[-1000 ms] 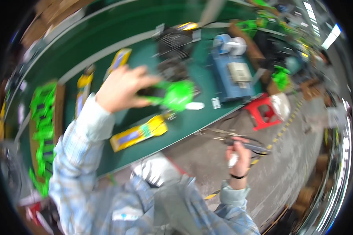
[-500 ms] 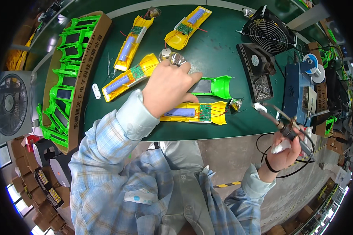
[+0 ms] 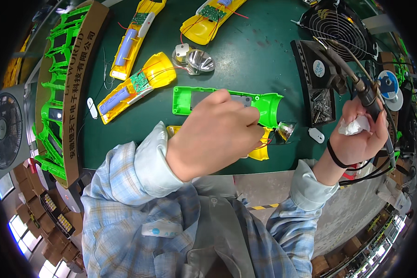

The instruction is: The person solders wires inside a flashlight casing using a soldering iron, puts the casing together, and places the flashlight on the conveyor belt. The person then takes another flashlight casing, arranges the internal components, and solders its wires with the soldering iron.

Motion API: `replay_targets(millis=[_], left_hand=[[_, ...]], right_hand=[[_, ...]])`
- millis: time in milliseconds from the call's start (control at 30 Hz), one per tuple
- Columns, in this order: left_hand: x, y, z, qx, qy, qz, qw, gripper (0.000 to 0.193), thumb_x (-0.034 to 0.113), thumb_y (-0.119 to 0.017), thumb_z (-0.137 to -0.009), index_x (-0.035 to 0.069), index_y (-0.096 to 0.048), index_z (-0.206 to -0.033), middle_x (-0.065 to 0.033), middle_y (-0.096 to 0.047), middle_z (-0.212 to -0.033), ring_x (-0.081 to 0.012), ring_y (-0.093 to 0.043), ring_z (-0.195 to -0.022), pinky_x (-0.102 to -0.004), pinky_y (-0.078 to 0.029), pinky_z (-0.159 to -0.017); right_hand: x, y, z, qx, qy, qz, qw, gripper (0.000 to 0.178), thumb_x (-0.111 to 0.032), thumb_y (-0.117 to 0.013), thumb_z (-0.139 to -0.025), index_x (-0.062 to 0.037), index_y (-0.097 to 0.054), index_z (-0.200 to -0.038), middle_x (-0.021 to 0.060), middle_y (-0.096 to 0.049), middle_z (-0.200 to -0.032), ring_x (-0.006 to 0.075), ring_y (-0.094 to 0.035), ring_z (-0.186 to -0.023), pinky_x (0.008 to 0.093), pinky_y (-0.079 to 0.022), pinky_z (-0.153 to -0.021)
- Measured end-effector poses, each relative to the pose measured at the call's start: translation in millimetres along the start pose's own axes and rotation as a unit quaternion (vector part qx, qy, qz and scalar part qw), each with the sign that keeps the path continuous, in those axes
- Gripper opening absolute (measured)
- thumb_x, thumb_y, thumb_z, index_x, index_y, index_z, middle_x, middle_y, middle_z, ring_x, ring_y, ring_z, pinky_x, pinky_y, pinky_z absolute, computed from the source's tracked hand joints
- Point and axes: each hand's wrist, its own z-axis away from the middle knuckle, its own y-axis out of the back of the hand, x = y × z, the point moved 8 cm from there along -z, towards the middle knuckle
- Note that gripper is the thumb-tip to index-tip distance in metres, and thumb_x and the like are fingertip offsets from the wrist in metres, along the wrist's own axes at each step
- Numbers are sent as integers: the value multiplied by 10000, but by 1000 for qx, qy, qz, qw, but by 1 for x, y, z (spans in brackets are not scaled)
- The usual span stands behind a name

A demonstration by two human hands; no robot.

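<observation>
My left hand (image 3: 217, 134), its fingers curled under, is over a yellow flashlight housing (image 3: 260, 152) at the table's near edge. The hand covers most of that housing and hides its own fingertips. Just beyond lies a green housing half (image 3: 183, 101). A small reflector (image 3: 285, 132) on red wires sits at the yellow housing's right end. My right hand (image 3: 356, 139) grips a soldering iron (image 3: 367, 95), tip up and to the left, with a crumpled white wad (image 3: 355, 126) in the palm.
Several yellow housings (image 3: 160, 69) with batteries and boards lie at the left and back. A larger reflector (image 3: 200, 60) rests near them. A carton (image 3: 81, 88) of green parts stands left. At right are an iron stand (image 3: 306, 83), a fan (image 3: 339, 30) and a solder spool (image 3: 388, 85).
My left hand has moved right, from beside the larger reflector to over the near yellow housing, with its fingers curled in. My right hand has raised the soldering iron. The view has shifted.
</observation>
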Motion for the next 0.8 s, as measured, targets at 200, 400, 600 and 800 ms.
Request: replay_targets(millis=[200,400,600,800], left_hand=[[-2,-5,2,24,-11,3,1000,168,125,-620,-574,144,-608,-740,44,-518,-661,-123,-473,-587,-247,-348,-599],[4,-4,7,36,-53,-24,998,164,134,-648,-589,100,-585,-736,17,-524,-677,-136,-477,-580,-260,-361,-575],[-2,-1,11,70,-13,-13,997,162,114,-671,-612,72,-560,-723,-1,-545,-668,-147,-497,-568,-269,-375,-578],[-11,7,25,125,46,22,991,157,89,-678,-606,77,-576,-725,3,-571,-668,-148,-505,-557,-272,-364,-603]], right_hand=[[19,2,4,11,-36,11,999,347,-228,-356,-799,62,-499,-923,111,-466,-623,163,-389,-460,239,-301,-430],[25,10,11,8,-56,16,998,327,-222,-367,-794,43,-494,-937,104,-462,-629,155,-388,-458,237,-301,-438],[24,13,15,14,-102,111,989,378,-262,-348,-833,63,-488,-965,62,-434,-661,119,-380,-500,223,-277,-458],[23,4,11,35,-150,222,963,287,-220,-469,-786,38,-492,-909,86,-473,-603,124,-426,-497,214,-326,-455]])
